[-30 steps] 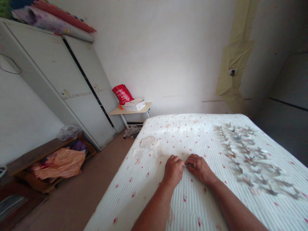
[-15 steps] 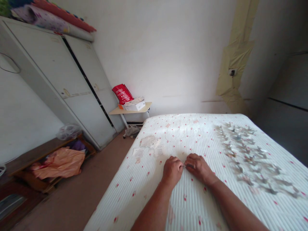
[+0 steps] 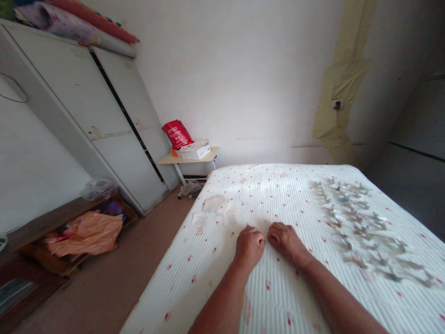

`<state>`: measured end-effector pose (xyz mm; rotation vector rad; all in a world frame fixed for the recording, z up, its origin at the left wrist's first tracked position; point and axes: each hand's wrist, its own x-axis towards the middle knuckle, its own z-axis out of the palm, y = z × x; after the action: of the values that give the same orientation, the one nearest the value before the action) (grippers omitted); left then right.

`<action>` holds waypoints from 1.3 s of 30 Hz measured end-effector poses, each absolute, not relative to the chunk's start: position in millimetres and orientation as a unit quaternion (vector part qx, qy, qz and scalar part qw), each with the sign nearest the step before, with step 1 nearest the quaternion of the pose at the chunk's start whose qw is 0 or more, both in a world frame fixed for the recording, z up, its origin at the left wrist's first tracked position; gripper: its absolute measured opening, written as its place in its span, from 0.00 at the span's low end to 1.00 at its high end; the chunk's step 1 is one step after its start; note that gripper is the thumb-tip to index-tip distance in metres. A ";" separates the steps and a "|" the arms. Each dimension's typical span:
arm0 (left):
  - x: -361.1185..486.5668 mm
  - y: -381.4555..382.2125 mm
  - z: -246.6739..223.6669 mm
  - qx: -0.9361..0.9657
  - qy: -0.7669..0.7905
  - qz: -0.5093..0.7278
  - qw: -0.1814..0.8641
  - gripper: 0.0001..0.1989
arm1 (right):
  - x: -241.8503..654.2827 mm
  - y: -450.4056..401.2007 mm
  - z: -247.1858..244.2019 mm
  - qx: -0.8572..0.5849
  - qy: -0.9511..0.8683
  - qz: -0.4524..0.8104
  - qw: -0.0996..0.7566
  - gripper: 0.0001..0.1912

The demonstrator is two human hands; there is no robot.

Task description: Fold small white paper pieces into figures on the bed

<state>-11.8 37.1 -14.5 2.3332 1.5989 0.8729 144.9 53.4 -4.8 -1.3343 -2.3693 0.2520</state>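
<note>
My left hand [image 3: 249,244] rests low over the white, red-dotted bedspread [image 3: 208,297], its fingers curled and pressed together. Close beside it on the right, my right hand [image 3: 284,239] is closed too, fingertips turned toward the left ones. Something tiny and dark seems to sit between the fingertips, too small to make out. Beyond my left hand lie printed paper pieces [image 3: 227,218]. Several small folded paper figures [image 3: 354,215] stand in rows on the right side of the bed.
Behind the bed's far left corner stands a small table [image 3: 168,160] with a red bag [image 3: 177,134] and a white box [image 3: 195,153]. A grey cabinet [image 3: 73,93] and a low wooden unit with an orange plastic bag [image 3: 86,232] are at the left.
The right hand's fingers have curled in slightly more. Both hands otherwise keep nearly the same place, and the view has shifted very slightly.
</note>
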 end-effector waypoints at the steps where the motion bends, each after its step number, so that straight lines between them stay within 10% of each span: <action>1: -11.9 36.9 -14.1 0.785 0.538 0.293 0.095 0.09 | 144.2 53.6 -4.9 -0.483 -0.848 0.088 0.199 0.11; 39: -21.4 21.8 -10.0 0.853 0.468 0.227 0.032 0.09 | 136.0 62.7 2.4 -0.576 -0.793 0.133 0.151 0.06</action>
<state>-21.4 21.8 -10.0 2.6276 1.4417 0.6976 136.0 62.7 2.4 -1.6539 -2.2762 0.3810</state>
